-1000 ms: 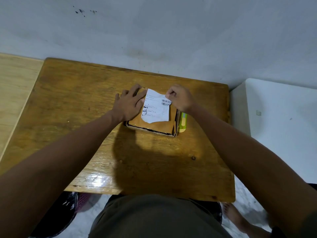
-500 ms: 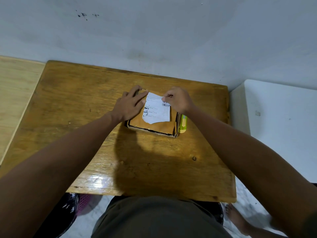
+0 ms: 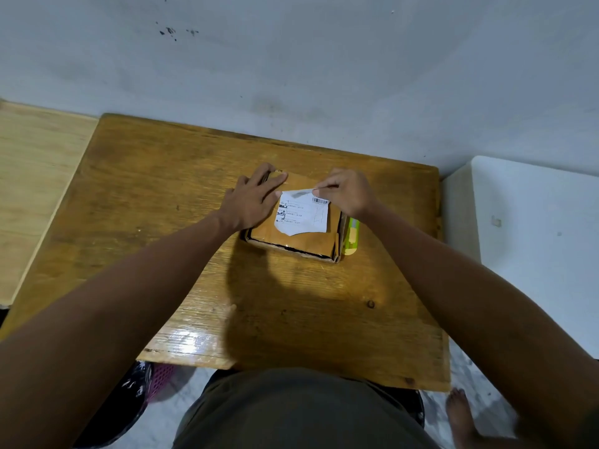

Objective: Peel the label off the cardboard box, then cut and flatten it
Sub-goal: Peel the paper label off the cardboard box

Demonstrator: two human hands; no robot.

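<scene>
Your right grip [image 3: 345, 192] pinches the label's [image 3: 301, 213] lifted far edge to peel it, while your left hand [image 3: 251, 202] lies open, pinning the cardboard box [image 3: 291, 243] to the worktop [image 3: 162, 189].

box [image 3: 293, 236] on table [image 3: 155, 196], label [image 3: 301, 215] on top, cutter [image 3: 352, 236] just right.

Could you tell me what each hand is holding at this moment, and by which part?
The right hand pinches the white label at its lifted far edge. The left hand grips nothing; it lies flat on the cardboard box.
</scene>
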